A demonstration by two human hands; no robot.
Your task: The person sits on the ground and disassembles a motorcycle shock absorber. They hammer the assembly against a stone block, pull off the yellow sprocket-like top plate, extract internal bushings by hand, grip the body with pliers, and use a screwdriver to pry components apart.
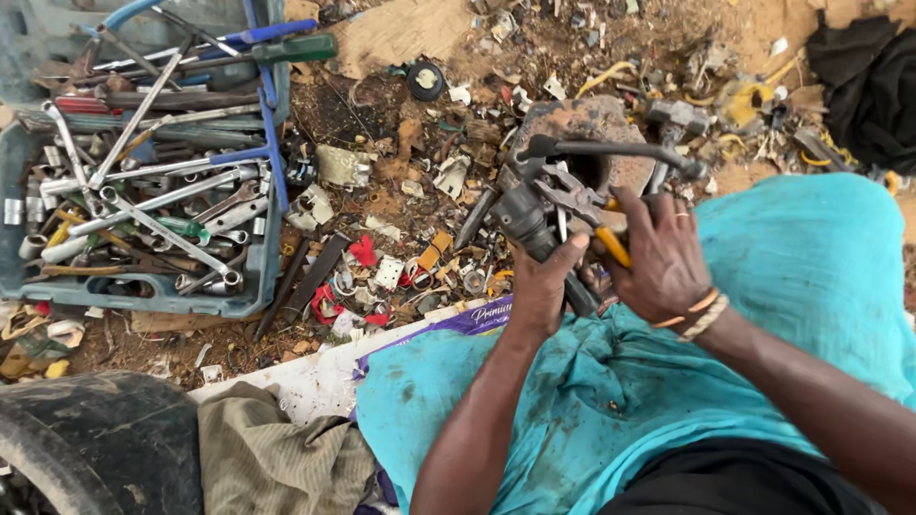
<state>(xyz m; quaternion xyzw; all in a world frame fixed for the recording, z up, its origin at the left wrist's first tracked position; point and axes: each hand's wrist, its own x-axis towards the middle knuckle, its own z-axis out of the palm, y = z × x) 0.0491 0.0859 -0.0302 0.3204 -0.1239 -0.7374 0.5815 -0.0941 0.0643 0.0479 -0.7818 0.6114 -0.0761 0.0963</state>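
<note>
A person seated on littered ground braces a dark metal part [530,224] over teal-clad knees — the left hand [546,286] wrapped tight around it to hold it steady while the right hand [661,256], fingers closed, works yellow-handled pliers [584,205] against its upper end. A blue tray [270,143] of wrenches lies well apart, to the person's left.

Sack: a flat white plastic bag [315,381] lies on the ground beneath the teal cloth [572,401], at lower centre.
Printed band: a purple strip [482,318] with pale lettering runs along the sack's upper edge.
Signs, screens: none visible.
</note>
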